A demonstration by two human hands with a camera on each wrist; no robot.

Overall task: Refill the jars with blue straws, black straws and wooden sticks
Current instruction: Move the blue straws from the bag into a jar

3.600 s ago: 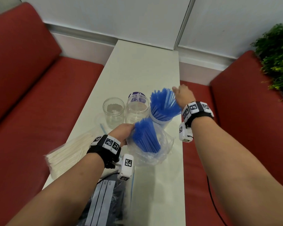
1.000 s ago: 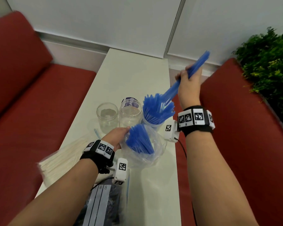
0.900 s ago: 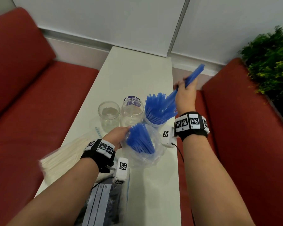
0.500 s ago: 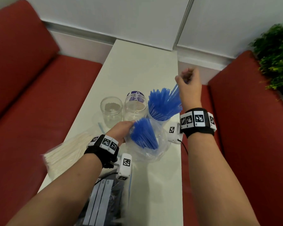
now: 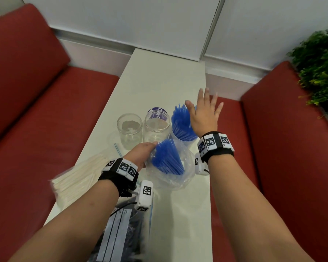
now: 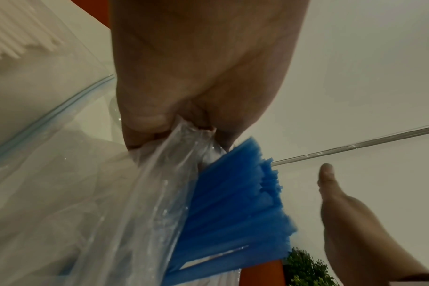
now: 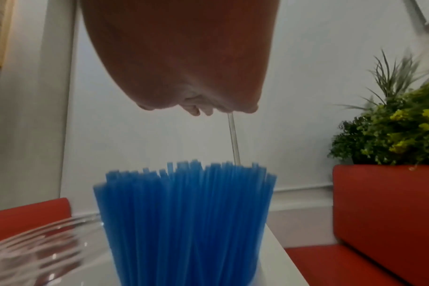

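Three clear jars stand in a row mid-table. The right jar [image 5: 186, 141] is packed with upright blue straws [image 5: 181, 122] [image 7: 184, 212]. The middle jar [image 5: 155, 127] and the left jar [image 5: 129, 127] hold no straws. My right hand [image 5: 203, 110] hovers flat over the straw tops, fingers spread, holding nothing; its palm [image 7: 184, 58] fills the top of the right wrist view. My left hand [image 5: 142, 154] pinches the mouth of a clear plastic bag [image 5: 170, 178] [image 6: 140, 193]. More blue straws [image 5: 167, 157] [image 6: 237, 193] fan out of that bag.
A zip bag of pale wooden sticks [image 5: 80, 178] lies at the table's left edge. A bag of black straws [image 5: 121, 233] lies near me under my left forearm. Red benches [image 5: 45, 120] flank the narrow white table [image 5: 165, 76]; a green plant [image 5: 320, 59] stands at the right.
My right hand lowered a raised bundle of blue straws into the right jar, let go and now spreads open above them. The left hand keeps holding the bag.
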